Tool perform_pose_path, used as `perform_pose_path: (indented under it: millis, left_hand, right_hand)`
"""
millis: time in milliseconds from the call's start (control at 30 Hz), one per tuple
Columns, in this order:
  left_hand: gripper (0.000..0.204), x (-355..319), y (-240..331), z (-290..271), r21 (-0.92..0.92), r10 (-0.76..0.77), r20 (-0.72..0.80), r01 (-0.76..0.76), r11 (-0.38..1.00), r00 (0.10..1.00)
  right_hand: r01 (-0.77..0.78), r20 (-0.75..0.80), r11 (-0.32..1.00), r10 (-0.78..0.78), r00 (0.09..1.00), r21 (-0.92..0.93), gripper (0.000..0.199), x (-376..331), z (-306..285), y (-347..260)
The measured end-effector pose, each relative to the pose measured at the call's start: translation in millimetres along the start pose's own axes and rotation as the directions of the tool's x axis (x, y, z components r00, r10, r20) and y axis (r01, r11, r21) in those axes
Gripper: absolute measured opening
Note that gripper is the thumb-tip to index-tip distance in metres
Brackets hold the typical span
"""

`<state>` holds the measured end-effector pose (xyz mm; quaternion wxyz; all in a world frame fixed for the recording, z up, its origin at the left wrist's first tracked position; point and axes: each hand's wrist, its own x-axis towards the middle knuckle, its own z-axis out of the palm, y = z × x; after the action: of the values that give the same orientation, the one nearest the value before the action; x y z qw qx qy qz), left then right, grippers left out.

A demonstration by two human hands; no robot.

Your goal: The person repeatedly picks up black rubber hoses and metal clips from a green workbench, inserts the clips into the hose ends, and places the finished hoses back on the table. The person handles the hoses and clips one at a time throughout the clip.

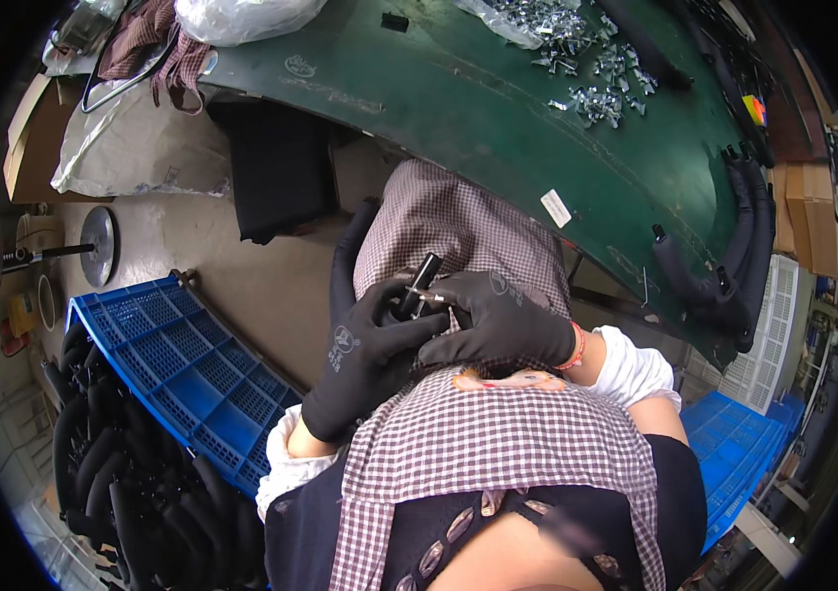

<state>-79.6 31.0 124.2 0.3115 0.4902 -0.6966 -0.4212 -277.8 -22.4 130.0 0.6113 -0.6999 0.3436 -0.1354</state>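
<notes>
Hands: left hand (365, 360) and right hand (498, 325), both in black gloves, meeting at centre frame over the lap, above a checked apron (468, 236).
Part: small black tube (421, 276), tilted, upper end pointing toward the table, lower end hidden between the gloves.
Left grip: fingers curled and pressed together around the lower end of the tube, thumb side toward the right hand.
Right grip: fingertips pinching a thin pale pin or screw (431, 296), tip laid against the side of the tube; exact contact too small to confirm.
Doing it well: probably best to keep the tube braced against the lap with the left hand, line the pin up square with its hole before pressing, and hold the pin close to its tip so it cannot skew or slip from the glove.
Risk: likely loss of the small pin into the apron folds if the pinch loosens.
Table: green table (498, 108) across the upper frame, heap of small metal fittings (586, 69) at upper right, curved black padded parts (734, 266) at its right edge.
Floor: blue plastic crate (183, 364) at lower left, more black curved parts (143, 492) piled beside it.
</notes>
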Motion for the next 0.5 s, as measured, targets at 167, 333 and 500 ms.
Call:
perform_pose_path:
  millis: [167,333,500]
  left_hand:
    - [0.032,-1.5,-4.2,1.9,-0.018,0.078,0.049,-0.077,0.997,0.996]
    - [0.025,-2.5,-2.1,6.0,-0.172,-0.02,-0.032,0.014,0.985,0.999]
    - [0.024,-3.6,-12.0,-0.7,-0.089,0.074,0.052,-0.069,0.994,0.996]
  right_hand:
    - [-0.02,-0.025,0.999,0.019,1.0,-0.03,0.043,-3.4,-0.2,-5.0]
    - [0.102,-0.186,0.992,-0.086,0.979,0.079,0.05,-1.8,6.2,5.6]
    - [0.137,-0.052,0.98,-0.145,0.988,-0.146,0.061,-2.5,-0.8,-8.3]
